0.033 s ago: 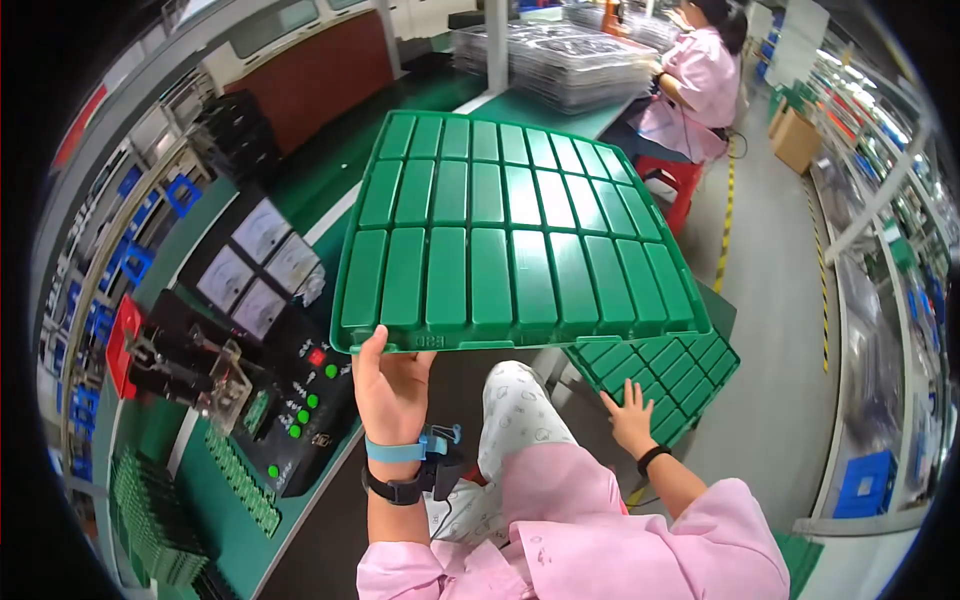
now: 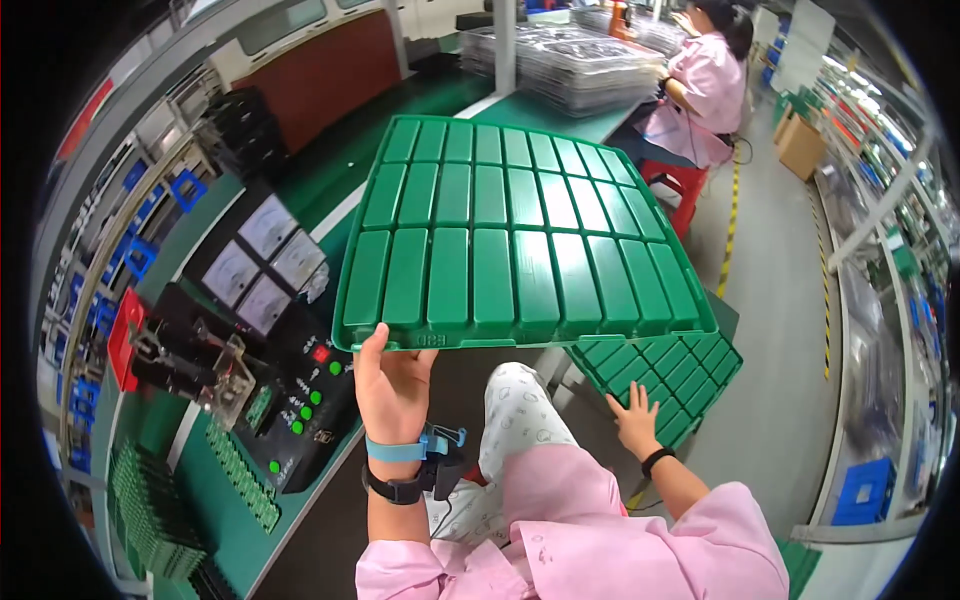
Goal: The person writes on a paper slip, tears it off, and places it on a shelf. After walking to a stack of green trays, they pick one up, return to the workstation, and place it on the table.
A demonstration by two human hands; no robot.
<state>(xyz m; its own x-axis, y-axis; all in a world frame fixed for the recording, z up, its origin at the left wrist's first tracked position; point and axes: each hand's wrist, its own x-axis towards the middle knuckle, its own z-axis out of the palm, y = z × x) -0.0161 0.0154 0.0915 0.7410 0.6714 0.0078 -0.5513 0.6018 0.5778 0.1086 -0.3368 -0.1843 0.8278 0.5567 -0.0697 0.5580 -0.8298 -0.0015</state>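
Observation:
My left hand point(image 2: 393, 385) grips the near left edge of a green plastic tray point(image 2: 490, 265), thumb on top and the other fingers partly hidden beneath. The tray is held up, its raised rectangular blocks facing me in rows. A blue wrist strap and a black band circle that wrist. Below and to the right lies a second green compartment tray point(image 2: 690, 375), partly covered by the raised one. Over its near left edge my right hand point(image 2: 634, 420) spreads its fingers, apparently touching it, with nothing in its grasp.
At left, a test fixture point(image 2: 225, 385) with green buttons stands on the green bench, beside a strip of small circuit boards point(image 2: 240, 475) and stacked green boards point(image 2: 150, 515). Clear plastic trays point(image 2: 565, 65) are piled ahead. A person in pink point(image 2: 705, 80) sits beyond, on a red stool point(image 2: 680, 190).

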